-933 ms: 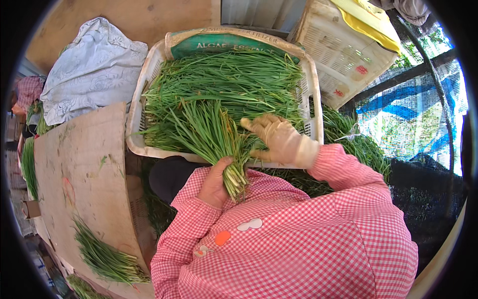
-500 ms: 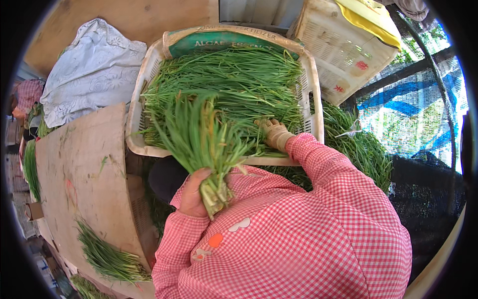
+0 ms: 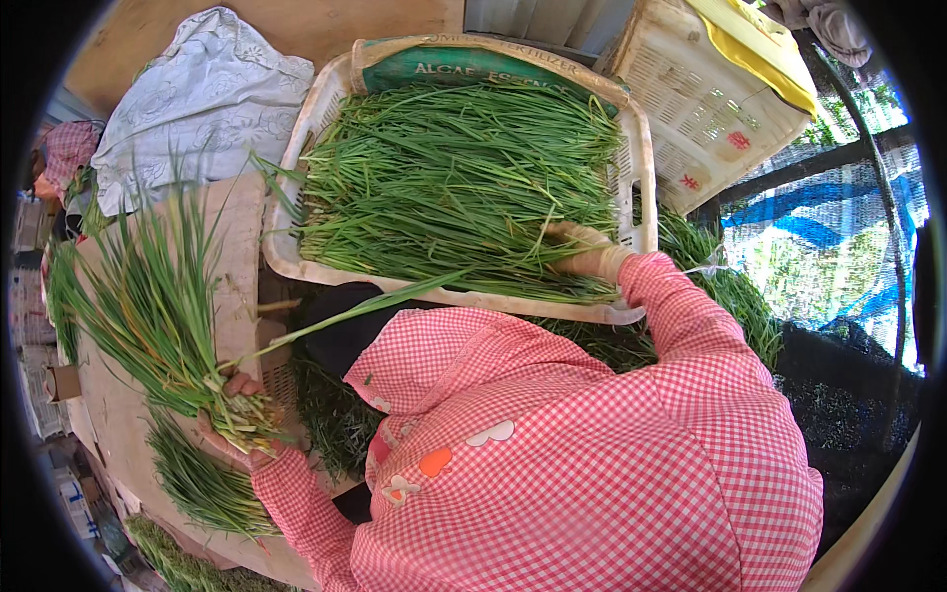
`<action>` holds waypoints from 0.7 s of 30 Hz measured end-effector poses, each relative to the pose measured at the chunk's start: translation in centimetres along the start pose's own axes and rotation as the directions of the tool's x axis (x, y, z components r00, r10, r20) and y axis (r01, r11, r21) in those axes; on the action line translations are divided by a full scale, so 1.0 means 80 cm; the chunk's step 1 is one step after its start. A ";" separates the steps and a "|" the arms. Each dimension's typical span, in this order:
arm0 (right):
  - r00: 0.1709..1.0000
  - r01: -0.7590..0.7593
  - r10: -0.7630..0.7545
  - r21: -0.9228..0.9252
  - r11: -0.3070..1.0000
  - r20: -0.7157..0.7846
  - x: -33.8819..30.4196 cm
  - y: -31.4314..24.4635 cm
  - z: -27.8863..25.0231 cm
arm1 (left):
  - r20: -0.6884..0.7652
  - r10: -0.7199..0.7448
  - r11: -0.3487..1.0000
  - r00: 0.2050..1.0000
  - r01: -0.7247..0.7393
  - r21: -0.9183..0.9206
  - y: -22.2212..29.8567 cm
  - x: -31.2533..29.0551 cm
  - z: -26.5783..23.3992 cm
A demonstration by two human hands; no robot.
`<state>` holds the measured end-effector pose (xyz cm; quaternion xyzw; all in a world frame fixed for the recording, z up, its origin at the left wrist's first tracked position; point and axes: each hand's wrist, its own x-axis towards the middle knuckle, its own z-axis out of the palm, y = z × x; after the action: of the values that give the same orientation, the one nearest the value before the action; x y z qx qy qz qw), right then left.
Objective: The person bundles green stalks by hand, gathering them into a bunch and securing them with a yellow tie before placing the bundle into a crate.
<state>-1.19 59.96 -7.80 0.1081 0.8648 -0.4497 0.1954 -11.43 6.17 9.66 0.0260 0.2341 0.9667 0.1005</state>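
Observation:
My left hand (image 3: 237, 419) is closed round the pale stem ends of a bunch of garlic chives (image 3: 158, 306), its long green leaves fanning up and away over the board at the left. One long leaf strays from the bunch toward the crate. In the white plastic crate (image 3: 288, 222), a thick layer of chives (image 3: 454, 168) lies mostly crosswise. At the crate's near right corner, my gloved right hand (image 3: 584, 251) reaches in among the leaves, which hide its fingertips. A smaller pile of chives (image 3: 202, 483) rests on the board below my left hand.
The wooden board (image 3: 237, 227) runs along my left, with a pale patterned cloth (image 3: 202, 118) at its far end. A green sack (image 3: 464, 74) lines the crate's far side. Another white crate (image 3: 691, 109) stands at the far right, and more greens (image 3: 720, 281) lie beside my right arm.
My left hand has carried the bunch from in front of my chest leftward over the board. My right hand has slid deeper among the chives. The view has shifted slightly.

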 end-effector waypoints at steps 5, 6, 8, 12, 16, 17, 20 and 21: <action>0.805 -0.431 0.259 -0.225 0.874 -0.534 -0.021 -0.038 -0.100 | -0.337 0.081 0.996 0.938 -0.068 0.050 0.008 -0.048 -0.090; 0.725 -0.535 0.360 -0.150 0.831 -0.587 -0.020 -0.020 -0.106 | -0.380 0.095 0.994 0.920 -0.070 0.081 0.001 -0.050 -0.089; 0.799 -0.524 0.295 -0.366 0.769 -0.524 0.004 0.011 -0.090 | -0.352 0.097 0.988 0.931 -0.046 0.150 -0.014 -0.044 -0.063; 0.797 -0.483 0.531 0.222 0.847 -0.290 0.009 0.007 -0.060 | -0.320 0.093 0.970 0.943 -0.014 0.242 -0.011 -0.048 -0.061; 0.789 -0.360 0.442 0.261 0.896 -0.426 0.007 0.070 -0.026 | -0.235 -0.009 0.992 0.972 0.038 0.121 -0.013 -0.048 -0.066; 0.813 -0.388 0.408 0.136 0.911 -0.414 -0.009 0.017 -0.020 | -0.262 0.006 0.990 0.965 0.032 0.139 -0.012 -0.053 -0.069; 0.854 -0.379 0.298 -0.117 0.918 -0.427 -0.049 -0.084 -0.009 | -0.306 0.008 0.985 0.952 0.046 0.169 -0.014 -0.053 -0.073; 0.882 -0.373 0.287 -0.181 0.910 -0.373 -0.052 -0.095 -0.005 | -0.349 0.045 0.968 0.936 0.045 0.246 -0.015 -0.050 -0.076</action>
<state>-0.33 55.93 -0.19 0.3050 0.9032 -0.2727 0.1300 -7.85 3.65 3.67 -0.1350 0.3684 0.9183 0.0527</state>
